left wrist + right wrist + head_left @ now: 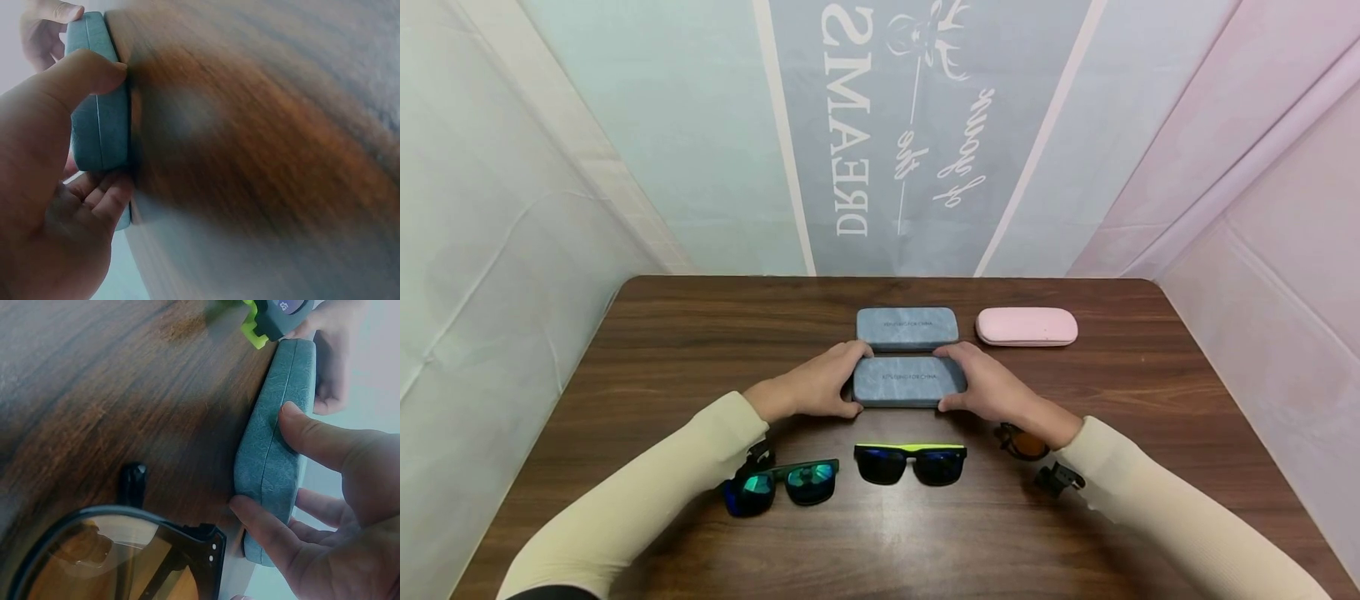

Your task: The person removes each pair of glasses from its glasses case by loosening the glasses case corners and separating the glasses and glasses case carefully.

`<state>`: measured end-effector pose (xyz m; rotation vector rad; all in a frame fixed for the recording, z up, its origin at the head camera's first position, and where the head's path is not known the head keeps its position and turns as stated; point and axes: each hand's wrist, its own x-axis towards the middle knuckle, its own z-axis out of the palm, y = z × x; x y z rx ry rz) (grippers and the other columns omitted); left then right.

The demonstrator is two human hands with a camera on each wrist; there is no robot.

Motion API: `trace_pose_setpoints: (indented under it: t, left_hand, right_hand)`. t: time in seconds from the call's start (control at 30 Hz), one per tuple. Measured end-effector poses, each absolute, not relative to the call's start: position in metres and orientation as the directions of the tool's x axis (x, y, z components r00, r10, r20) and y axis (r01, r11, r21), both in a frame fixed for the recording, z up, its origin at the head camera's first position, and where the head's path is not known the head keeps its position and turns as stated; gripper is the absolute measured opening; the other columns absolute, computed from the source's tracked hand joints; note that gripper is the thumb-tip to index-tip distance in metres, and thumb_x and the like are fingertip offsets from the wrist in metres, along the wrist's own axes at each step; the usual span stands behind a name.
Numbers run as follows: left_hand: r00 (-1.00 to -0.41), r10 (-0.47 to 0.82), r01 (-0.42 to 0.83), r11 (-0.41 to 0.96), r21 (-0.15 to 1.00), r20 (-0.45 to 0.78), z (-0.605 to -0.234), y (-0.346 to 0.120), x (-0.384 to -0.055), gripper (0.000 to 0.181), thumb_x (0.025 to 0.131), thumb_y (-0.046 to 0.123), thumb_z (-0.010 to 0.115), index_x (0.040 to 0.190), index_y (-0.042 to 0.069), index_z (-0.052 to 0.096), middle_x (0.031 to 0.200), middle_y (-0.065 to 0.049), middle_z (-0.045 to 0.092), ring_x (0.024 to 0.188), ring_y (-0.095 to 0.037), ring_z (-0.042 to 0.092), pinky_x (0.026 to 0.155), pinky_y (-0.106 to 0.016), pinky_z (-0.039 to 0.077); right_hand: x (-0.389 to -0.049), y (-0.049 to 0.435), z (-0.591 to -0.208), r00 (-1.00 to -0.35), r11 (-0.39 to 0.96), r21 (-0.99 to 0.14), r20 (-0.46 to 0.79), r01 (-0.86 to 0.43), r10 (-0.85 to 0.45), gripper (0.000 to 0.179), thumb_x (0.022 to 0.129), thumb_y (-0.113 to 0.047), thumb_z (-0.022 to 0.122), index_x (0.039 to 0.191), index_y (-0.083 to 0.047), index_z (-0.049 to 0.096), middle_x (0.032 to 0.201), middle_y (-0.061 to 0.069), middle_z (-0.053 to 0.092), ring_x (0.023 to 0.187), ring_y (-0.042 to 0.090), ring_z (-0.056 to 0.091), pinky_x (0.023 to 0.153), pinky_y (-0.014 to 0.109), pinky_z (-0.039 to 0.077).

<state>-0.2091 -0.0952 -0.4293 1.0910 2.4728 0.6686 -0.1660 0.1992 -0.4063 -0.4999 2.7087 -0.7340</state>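
Note:
A closed blue-grey glasses case (910, 382) with small dark lettering lies on the table, held at both ends. My left hand (820, 383) grips its left end, thumb on the near side and fingers around the far corner. At the right end, my right hand (988, 385) holds it the same way. The left wrist view shows the thumb against the seam of the case (100, 134). In the right wrist view the thumb and a fingertip press on the end of the case (275, 444). Just behind it lies a matching blue-grey case (907, 327).
A pink glasses case (1027, 326) lies at the back right. Nearer me are black sunglasses with a yellow-green top (910, 448) and green-blue mirrored sunglasses (811, 483) by the left sleeve. Amber-lensed glasses (1028, 444) lie partly under the right wrist. Fabric walls border the wooden table (880, 550).

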Motion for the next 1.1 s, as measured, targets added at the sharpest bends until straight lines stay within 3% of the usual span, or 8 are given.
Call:
trace_pose_setpoints:
  t: [0.37,1.1]
  left_hand:
    - [-0.623,0.764,0.637,0.619,0.46,-0.165,-0.4272,-0.0926,-0.2068,0.08,0.09,0.026,0.077,0.152,-0.001,0.035,0.147,-0.015,0.044,0.137,-0.027,0.041,0.112,-0.04,0.039]
    - [-0.623,0.768,0.644,0.611,0.461,-0.149,-0.4302,-0.0918,-0.2069,0.08,0.09,0.034,0.079,0.15,0.0,0.039,0.145,-0.014,0.046,0.136,-0.026,0.043,0.111,-0.04,0.04]
  right_hand:
    - [-0.1639,0.1982,-0.408,-0.887,0.823,-0.486,-0.182,-0.294,-0.425,0.081,0.083,-0.017,0.087,0.149,0.002,0.046,0.144,0.023,0.048,0.131,0.036,0.051,0.103,0.051,0.046]
    - [-0.1622,0.1994,-0.4098,-0.891,0.826,-0.482,-0.174,-0.293,-0.418,0.081,0.081,-0.017,0.088,0.149,0.001,0.047,0.142,0.023,0.049,0.127,0.034,0.053,0.1,0.049,0.048]
